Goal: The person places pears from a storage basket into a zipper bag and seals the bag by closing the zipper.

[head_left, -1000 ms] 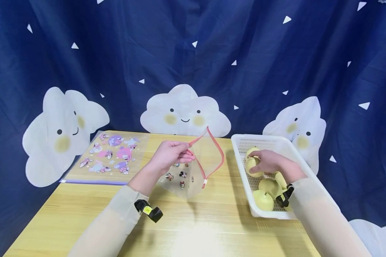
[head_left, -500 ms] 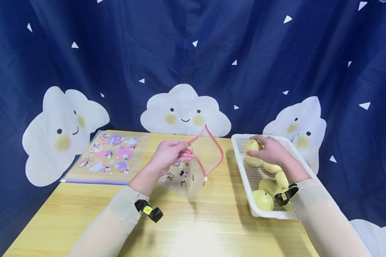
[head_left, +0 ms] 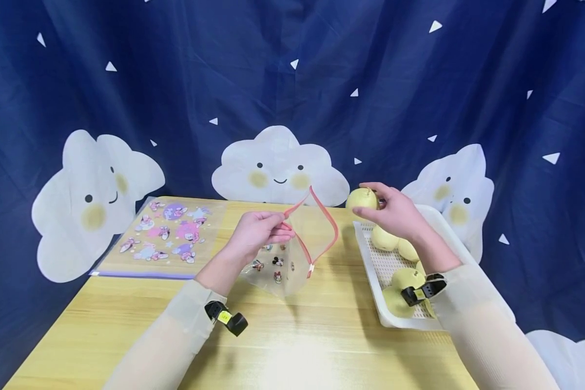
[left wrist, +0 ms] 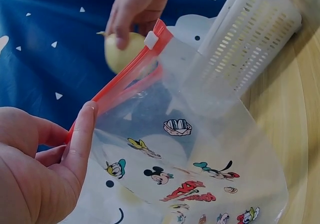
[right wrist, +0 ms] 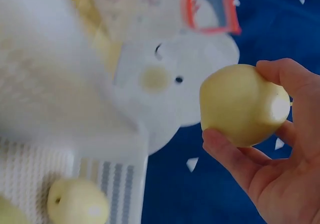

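Observation:
My left hand (head_left: 258, 234) pinches the red rim of a clear zipper bag (left wrist: 200, 149) printed with cartoon figures. The bag's mouth gapes toward the right, and its white slider (left wrist: 151, 40) sits at one end of the red zipper. Thumb and fingers of my right hand (head_left: 392, 208) grip a pale yellow pear (right wrist: 240, 104), raised above the far left corner of the white basket (head_left: 370, 276). In the head view the pear (head_left: 362, 199) is a short way right of the bag's mouth. Several more pears (head_left: 384, 238) lie in the basket.
A second clear bag (head_left: 166, 233) with pink and purple prints and a purple zipper lies flat at the back left of the wooden table (head_left: 292, 346). Behind the table hangs a dark blue curtain (head_left: 253, 65) with white clouds.
My right hand has taken hold of a pear in the basket, lifted it out and carried it up and left over the basket's rim. The left hand and its bag have barely moved.

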`<state>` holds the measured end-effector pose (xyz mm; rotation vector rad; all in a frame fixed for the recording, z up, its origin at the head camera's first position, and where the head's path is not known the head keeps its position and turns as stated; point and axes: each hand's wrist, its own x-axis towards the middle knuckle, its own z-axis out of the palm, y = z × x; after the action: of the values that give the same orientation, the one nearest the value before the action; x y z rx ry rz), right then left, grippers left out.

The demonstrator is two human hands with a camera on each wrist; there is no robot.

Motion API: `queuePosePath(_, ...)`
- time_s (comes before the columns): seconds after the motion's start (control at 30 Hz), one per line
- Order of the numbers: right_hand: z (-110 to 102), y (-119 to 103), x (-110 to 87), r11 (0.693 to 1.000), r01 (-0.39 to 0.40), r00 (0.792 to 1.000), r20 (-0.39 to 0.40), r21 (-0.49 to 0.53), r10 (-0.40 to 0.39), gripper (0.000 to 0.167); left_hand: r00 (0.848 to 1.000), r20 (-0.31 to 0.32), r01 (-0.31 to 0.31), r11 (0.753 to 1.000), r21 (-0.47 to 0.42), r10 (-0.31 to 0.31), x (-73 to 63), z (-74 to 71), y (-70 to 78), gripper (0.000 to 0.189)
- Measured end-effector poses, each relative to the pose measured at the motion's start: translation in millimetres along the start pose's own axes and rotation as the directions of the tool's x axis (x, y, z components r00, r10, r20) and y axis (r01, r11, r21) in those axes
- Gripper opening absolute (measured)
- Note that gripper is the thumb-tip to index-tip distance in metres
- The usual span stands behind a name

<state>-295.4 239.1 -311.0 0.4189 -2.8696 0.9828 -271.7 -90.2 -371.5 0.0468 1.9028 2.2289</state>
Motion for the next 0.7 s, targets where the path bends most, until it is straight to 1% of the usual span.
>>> queuePosePath(0.17, 6.9, -24.9, 1.6, 0.997, 0.009, 0.999, 0.046, 0.073, -0.013, 0.067, 1.000, -0.012, 0.006, 1.000, -0.015, -0.007, 0.2, 1.6, 0.8, 0.032)
queuePosePath(0.37, 21.5, -46.2, 4.0, 0.991, 0.003, 0.994, 0.104, 0.133, -0.017, 0.067, 1.000, -0.017, -0.002, 0.999, -0.034, 0.001, 2.8, 2.8, 0.7, 0.031)
queuePosePath(0.57, 36.2, -60.6, 6.1, 0.986, 0.031, 0.986, 0.154, 0.163, -0.056, 0.060, 1.000, -0.018, -0.002, 0.999, -0.034, 0.002, 3.3, 4.3, 1.2, 0.030)
queuePosePath(0.7, 44.9, -63.3, 8.1, 0.986, 0.053, 0.978, 0.190, 0.160, -0.083, 0.059, 1.000, -0.020, 0.000, 0.999, -0.040, -0.001, 2.7, 5.4, 2.4, 0.031)
